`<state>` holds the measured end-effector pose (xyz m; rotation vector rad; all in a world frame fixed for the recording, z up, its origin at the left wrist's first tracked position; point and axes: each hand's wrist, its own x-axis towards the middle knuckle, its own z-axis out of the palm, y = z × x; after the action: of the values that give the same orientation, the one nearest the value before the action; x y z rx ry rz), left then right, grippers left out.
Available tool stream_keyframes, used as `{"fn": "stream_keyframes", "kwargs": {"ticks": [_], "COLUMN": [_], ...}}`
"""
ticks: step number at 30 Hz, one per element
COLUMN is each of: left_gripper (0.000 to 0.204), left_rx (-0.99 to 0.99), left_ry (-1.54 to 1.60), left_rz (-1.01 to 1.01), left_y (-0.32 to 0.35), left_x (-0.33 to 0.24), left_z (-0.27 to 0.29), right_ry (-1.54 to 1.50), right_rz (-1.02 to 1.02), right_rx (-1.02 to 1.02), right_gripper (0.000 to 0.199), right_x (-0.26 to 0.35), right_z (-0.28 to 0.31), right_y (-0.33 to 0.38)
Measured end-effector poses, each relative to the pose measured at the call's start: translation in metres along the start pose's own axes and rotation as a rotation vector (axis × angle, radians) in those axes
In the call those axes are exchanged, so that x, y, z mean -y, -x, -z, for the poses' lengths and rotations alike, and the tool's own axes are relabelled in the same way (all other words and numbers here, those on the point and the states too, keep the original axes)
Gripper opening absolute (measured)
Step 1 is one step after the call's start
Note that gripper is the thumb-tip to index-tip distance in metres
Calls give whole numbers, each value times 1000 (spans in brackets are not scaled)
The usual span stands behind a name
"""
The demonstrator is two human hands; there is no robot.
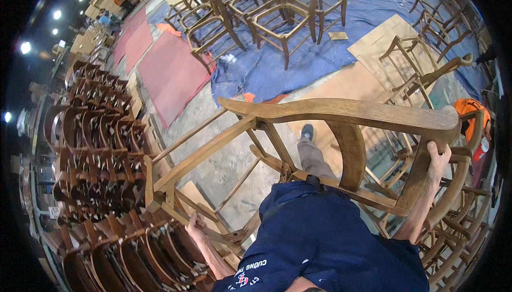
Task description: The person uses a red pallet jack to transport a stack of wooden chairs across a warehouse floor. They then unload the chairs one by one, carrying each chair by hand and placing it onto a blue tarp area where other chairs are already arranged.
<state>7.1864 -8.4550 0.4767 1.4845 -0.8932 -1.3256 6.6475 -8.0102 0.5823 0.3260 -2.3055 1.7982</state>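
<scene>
A brown wooden chair frame [314, 109] with no seat lies on its side across the front of my body. My right hand [438, 159] is closed round the top rail of its back, at the right end of the frame. Down on the left, my left hand [196, 227] holds a rail of the seat frame, close to a front leg. The curved back slat [349, 156] sits between the two back posts. Parts of the lower rails are hidden behind my dark blue shirt [330, 233].
Stacked dark brown chair parts [101, 180] fill the left side. Several chair frames [282, 25] stand on a blue sheet [266, 76] ahead, beside a red sheet [173, 71]. More frames [458, 217] crowd close on my right, near an orange cloth [472, 112]. People [122, 0] are far off at upper left.
</scene>
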Motion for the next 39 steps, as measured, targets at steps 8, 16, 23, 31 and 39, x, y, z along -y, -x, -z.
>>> {"fn": "stream_keyframes", "kwargs": {"ticks": [8,16,23,31,39], "left_gripper": [21,23,23,25,21], "left_rx": [17,64,153,335,458], "left_ry": [47,-28,-68,-138,-214], "left_rz": [-88,-119,-94,158,435], "left_y": [-126,-217,-316,-549,-771], "left_x": [-69,-130,-157,-131,-31], "left_z": [-257,-408,-517,-659,-796], "right_ry": [-28,-48,18,144,437], "right_rz": [65,39,-16,-76,12], "right_rx": [-29,-23,-50,-75,77], "right_gripper": [47,44,43,38,43], "right_x": [-12,13,45,114,135], "right_z": [-151,-271,-377,-578,-828], "right_y": [-231,-378,-439,-488,-551]}}
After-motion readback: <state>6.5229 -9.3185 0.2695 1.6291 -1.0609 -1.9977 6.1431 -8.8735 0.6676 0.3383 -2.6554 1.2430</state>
